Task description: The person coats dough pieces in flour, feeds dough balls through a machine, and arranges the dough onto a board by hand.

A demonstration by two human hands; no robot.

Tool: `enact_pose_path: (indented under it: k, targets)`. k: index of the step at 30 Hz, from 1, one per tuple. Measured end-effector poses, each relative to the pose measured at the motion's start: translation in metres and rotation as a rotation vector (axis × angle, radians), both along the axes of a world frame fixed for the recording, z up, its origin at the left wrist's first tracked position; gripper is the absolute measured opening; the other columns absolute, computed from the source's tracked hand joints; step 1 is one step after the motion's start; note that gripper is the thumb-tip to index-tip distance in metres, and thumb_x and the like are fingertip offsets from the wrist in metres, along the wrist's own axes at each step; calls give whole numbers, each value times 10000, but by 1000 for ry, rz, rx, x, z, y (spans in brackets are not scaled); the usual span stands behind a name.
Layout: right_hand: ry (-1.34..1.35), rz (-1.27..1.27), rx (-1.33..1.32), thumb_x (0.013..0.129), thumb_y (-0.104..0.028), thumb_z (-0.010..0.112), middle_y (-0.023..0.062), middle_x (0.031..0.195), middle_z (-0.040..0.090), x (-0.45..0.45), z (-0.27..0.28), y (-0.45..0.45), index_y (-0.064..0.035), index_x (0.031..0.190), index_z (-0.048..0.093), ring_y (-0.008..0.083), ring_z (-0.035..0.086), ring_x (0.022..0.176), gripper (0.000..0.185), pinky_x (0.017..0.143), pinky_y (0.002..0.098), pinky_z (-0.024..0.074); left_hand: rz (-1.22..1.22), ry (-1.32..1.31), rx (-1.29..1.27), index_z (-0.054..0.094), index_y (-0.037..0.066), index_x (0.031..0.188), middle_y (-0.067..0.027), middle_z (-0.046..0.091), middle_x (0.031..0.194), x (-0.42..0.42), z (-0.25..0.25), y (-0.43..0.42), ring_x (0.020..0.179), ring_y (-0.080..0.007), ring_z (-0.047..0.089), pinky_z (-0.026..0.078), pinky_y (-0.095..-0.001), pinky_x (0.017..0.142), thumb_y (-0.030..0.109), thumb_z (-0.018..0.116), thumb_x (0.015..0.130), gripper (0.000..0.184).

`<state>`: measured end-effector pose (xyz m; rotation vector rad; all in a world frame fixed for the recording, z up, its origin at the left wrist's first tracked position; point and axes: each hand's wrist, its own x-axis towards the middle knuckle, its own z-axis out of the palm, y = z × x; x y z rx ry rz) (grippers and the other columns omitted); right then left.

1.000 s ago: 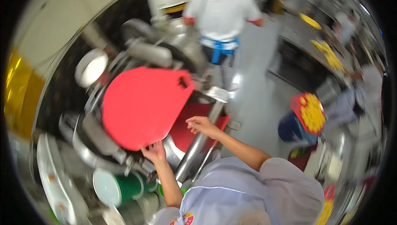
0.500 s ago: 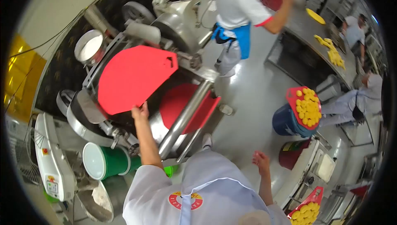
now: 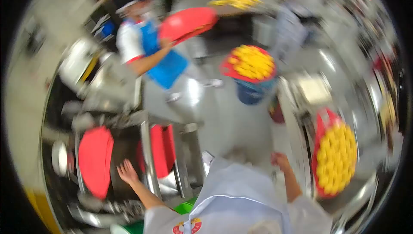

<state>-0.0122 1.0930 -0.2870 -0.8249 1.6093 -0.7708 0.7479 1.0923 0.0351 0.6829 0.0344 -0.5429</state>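
Note:
My left hand (image 3: 127,172) is held out over the machine at the left, its fingers spread and nothing in them. Just left of it lies a red board (image 3: 95,161), apart from the fingers. A second red board (image 3: 160,151) sits behind a metal bar (image 3: 149,161), to the right of that hand. At the right, my right hand (image 3: 281,161) hangs in the air, blurred, so its fingers cannot be made out well. Nearest to it is a red board (image 3: 320,133) bearing several yellow dough pieces (image 3: 336,158).
A co-worker in a blue apron (image 3: 165,68) carries a red board (image 3: 187,21). Ahead, a blue barrel (image 3: 251,92) bears a red board with yellow pieces (image 3: 251,61). Another person (image 3: 290,31) stands by the far table. A white bowl (image 3: 60,158) is at the left.
The view has swung right. My left hand has let go of the red board, which rests on the machine. The co-worker has turned and shows a red board in the hands.

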Motion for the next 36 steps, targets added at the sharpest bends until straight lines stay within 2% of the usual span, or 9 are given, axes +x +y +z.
enact_pose_path:
  k: [3,4,6,15,18,24,25,30,36]
  targets:
    - [-206,-269,54,976,-301,635,-3,785,631,34,140,-22,-70,1021,683,116,603,699,241,649,292,523,-908,118,-420,442,-42,1406,-240,480,1439,16,-216,-15,1340,-364,480,412,-537,1122,375,546,978,607]
    - [-158,-177,56,974,-307,636,11,812,646,25,131,-21,-49,1062,688,119,608,726,277,682,282,522,-533,301,219,586,-46,1226,-229,586,1324,-53,-220,-37,1261,-359,552,413,-540,1116,352,503,992,470]
    - [-219,-241,-10,974,-272,636,34,873,677,33,163,-30,-43,1128,686,113,612,766,280,706,277,520,-1100,169,521,585,-25,1212,-214,567,1343,-137,-237,-68,1255,-364,538,444,-500,1087,306,494,1011,398]
    - [237,-395,-173,962,-180,638,47,1012,710,-10,294,-53,-11,1183,670,129,651,896,280,814,293,540,-1791,-146,650,423,44,1449,-195,482,1423,-256,-301,-289,1242,-364,528,472,-469,1045,269,584,993,533]
    - [514,-712,-316,972,-156,616,43,1027,708,-79,319,-62,-14,1166,678,125,646,904,249,821,287,537,-1916,-769,600,459,35,1412,-180,568,1305,-285,-337,-372,1180,-337,583,526,-434,968,269,620,976,520]
    - [629,-943,-554,978,-101,554,164,1351,593,-276,252,29,37,1353,548,241,550,1259,399,1112,349,387,-1681,-1717,367,631,41,1247,-131,701,1104,-471,-281,-453,1038,-240,667,534,-378,893,292,608,960,382]
    - [563,-925,-418,989,-143,556,153,1370,587,-257,309,1,29,1354,559,257,542,1273,403,1107,348,379,-1600,-1817,300,671,44,1210,-127,722,1075,-509,-264,-464,1020,-227,678,530,-370,886,300,602,957,366]
    - [1133,-675,93,993,-345,590,188,1407,567,-346,298,56,12,1367,564,314,511,1326,518,1094,389,381,-1926,-1283,278,674,29,1202,-133,733,1036,-660,-121,-450,941,-216,695,537,-348,845,260,668,915,368]
    - [1117,-618,195,978,-338,609,257,1425,525,-431,288,49,23,1420,496,374,492,1340,582,1076,426,395,-2017,-1226,-37,650,36,1243,-107,712,1092,-752,-118,-368,971,-196,654,520,-347,877,233,626,957,347]
